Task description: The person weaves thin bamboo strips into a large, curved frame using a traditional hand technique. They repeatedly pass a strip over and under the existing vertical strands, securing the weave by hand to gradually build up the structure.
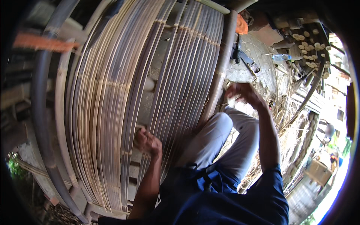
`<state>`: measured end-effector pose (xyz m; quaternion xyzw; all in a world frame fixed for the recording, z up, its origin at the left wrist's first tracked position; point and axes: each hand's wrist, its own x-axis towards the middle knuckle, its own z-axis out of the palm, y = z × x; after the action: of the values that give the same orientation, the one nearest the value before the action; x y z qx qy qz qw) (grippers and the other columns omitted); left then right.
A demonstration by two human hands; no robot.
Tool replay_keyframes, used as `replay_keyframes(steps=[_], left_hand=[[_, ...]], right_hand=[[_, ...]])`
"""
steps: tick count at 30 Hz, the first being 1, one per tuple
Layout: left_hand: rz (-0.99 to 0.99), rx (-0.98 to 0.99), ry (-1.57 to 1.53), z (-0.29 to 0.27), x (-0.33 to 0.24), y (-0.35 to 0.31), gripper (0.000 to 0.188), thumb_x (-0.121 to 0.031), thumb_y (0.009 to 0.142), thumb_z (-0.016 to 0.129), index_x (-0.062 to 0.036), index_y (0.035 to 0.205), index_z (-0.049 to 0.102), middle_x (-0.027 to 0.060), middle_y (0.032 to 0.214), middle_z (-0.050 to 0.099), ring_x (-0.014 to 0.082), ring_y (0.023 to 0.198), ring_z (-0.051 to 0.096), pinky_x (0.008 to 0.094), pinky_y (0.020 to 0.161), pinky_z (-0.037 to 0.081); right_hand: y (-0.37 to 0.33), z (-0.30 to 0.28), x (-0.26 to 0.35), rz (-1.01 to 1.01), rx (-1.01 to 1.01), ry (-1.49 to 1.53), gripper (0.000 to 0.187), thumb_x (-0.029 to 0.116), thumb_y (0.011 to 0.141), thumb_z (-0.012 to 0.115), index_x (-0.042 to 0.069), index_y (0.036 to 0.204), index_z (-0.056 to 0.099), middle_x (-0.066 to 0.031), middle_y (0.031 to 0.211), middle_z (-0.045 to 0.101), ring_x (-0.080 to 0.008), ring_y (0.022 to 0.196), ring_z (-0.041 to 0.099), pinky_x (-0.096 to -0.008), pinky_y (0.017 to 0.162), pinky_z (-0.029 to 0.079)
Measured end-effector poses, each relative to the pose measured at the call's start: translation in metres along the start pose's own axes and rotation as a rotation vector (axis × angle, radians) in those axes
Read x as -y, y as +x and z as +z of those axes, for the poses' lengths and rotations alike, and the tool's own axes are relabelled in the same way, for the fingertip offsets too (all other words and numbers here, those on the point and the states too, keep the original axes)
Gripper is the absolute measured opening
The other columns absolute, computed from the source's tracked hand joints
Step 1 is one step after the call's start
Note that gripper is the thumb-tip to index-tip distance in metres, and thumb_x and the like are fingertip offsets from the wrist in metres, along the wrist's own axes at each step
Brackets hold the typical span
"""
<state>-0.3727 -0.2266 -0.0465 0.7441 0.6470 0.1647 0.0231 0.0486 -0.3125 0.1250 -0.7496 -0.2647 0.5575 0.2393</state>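
A long panel of bamboo slats (pixel 112 75) lies in front of me on a frame of round bamboo poles, with an open gap between two groups of slats. My left hand (pixel 149 143) is at this gap, its fingers curled round the edge of a dark slat; part of its grip is hidden. To the right, my right hand (pixel 243 93) is raised above my knee, beside the thick bamboo pole (pixel 222 71) on the panel's right side. Its fingers bend downward but are smeared, and I cannot make out whether they hold anything.
On the ground at the right are a plastic bottle (pixel 281 57), dark tools (pixel 247 62) and loose bamboo shavings (pixel 283 93). Cut bamboo ends (pixel 309 47) are stacked farther back. An orange cloth (pixel 241 25) is by the pole's far end. A cardboard box (pixel 318 172) stands lower right.
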Motion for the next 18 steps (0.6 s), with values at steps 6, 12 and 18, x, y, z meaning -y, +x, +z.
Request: replay_keyframes(steps=[6,12,18], left_hand=[[-0.061,0.147,-0.070,-0.027,-0.016,0.018,0.049,-0.039,0.103,0.039,-0.0033,0.074,0.055,0.0182,0.068,0.054,0.0415,0.065,0.054,0.0523,0.060,0.041],[-0.229,0.334,0.095,-0.015,-0.025,0.019,0.057,-0.047,0.102,0.031,-0.0035,0.080,0.061,0.0206,0.077,0.061,0.0413,0.073,0.060,0.0532,0.063,0.045],[-0.297,0.505,0.109,-0.022,-0.034,0.020,0.063,-0.052,0.101,0.031,-0.0017,0.088,0.066,0.0219,0.084,0.066,0.0419,0.078,0.065,0.0520,0.065,0.049]], right_hand=[[0.163,-0.020,-0.069,0.089,-0.079,1.252,0.114,0.092,0.077,0.022,-0.002,0.133,0.053,-0.0203,0.122,0.064,-0.0350,0.114,0.058,-0.0502,0.098,0.044],[0.179,-0.186,-0.102,-0.377,-0.575,1.428,0.058,0.054,0.091,0.050,0.005,0.121,0.060,-0.0107,0.112,0.066,-0.0242,0.104,0.061,-0.0428,0.094,0.047],[-0.025,-0.368,-0.101,-0.074,-1.379,0.748,0.047,0.041,0.089,0.052,0.007,0.120,0.061,-0.0132,0.110,0.067,-0.0266,0.098,0.063,-0.0421,0.089,0.050]])
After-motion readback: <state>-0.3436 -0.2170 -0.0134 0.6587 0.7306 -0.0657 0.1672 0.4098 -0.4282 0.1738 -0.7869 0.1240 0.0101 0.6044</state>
